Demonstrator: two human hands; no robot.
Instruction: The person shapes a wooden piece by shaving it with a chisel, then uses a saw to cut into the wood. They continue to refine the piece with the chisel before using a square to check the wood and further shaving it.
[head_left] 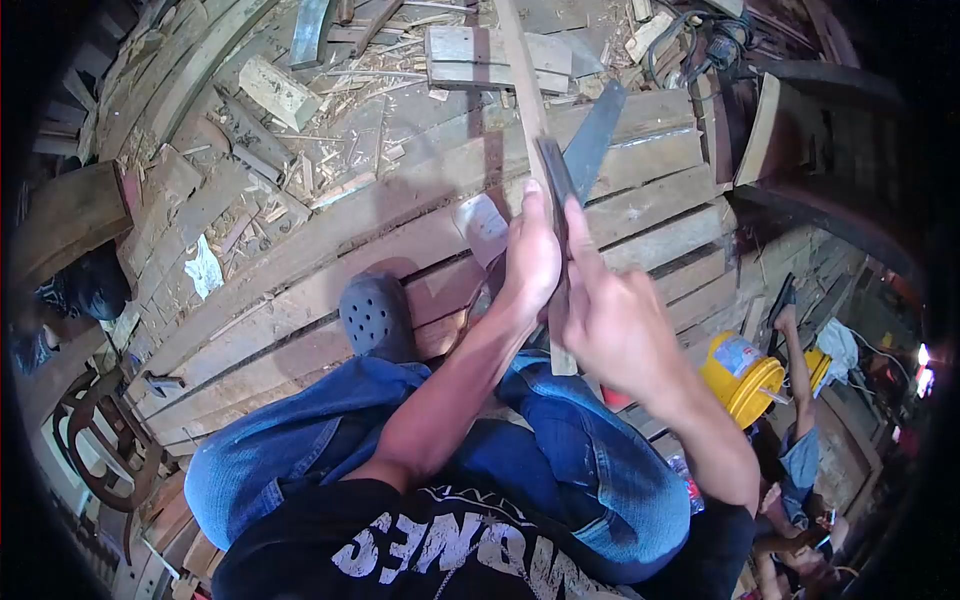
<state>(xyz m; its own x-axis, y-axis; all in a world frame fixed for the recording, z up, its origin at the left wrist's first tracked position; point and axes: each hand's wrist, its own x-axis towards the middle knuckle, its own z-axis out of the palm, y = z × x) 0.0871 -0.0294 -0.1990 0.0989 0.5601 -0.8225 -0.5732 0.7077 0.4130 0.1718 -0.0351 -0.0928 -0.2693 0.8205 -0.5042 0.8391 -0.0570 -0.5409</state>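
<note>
A long, narrow wooden strip [528,95] runs from the top edge down between my hands, its lower end near my lap. My left hand [535,255] is closed on the strip, thumb pointing up along it. My right hand [615,320] is closed on a dark, narrow tool [557,172] lying against the strip's right side, its index finger stretched along the tool. I cannot make out what kind of tool it is. Just right of it, a flat grey blade [596,135] points up and right; its lower end is hidden.
Wooden slats [650,165] lie beneath. A grey clog [377,315] is left of my left forearm. Wood offcuts [278,92] and shavings cover the upper left. At right are a yellow bucket [735,375] and a curved wooden piece [762,130]. Another person's leg [800,380] shows lower right.
</note>
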